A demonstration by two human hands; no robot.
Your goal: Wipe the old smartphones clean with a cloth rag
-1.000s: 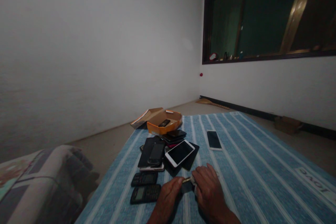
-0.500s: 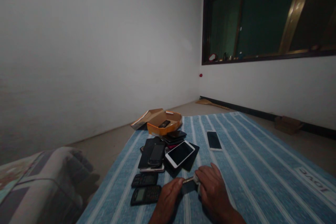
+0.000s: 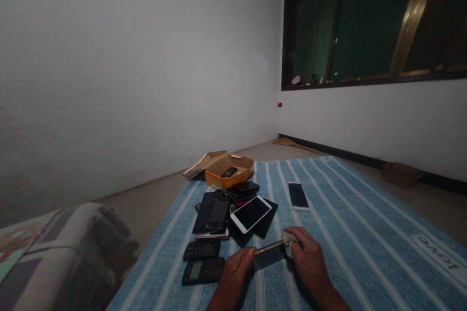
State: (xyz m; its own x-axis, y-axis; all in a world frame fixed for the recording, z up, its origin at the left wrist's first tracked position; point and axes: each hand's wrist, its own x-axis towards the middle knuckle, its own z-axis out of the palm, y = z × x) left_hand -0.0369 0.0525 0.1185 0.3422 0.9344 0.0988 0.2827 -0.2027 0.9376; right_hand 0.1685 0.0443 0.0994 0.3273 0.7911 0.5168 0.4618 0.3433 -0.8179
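Observation:
Between my hands is a dark smartphone [image 3: 270,256], tilted, with a pale metallic upper edge. My left hand [image 3: 235,272] is closed on its left end, thumb on the edge. My right hand [image 3: 310,258] pinches a whitish cloth [image 3: 289,241] against the phone's right end. Just beyond lies a white phone [image 3: 251,214] with a black screen, resting on a pile of dark phones and flat black pieces. Two black keypad phones [image 3: 203,270] lie left of my left hand. Another white phone [image 3: 298,196] sits alone farther right.
An orange cardboard box [image 3: 229,176] with its lid open holds a small dark phone [image 3: 229,172]. The blue striped cloth [image 3: 350,233] covers the surface. Draped fabric [image 3: 83,248] is at the left. A brown carton [image 3: 401,174] stands on the floor at right, near the wall.
My right hand and the cloth have slid right along the phone's edge, baring more of the phone. My left hand has stayed in place on it.

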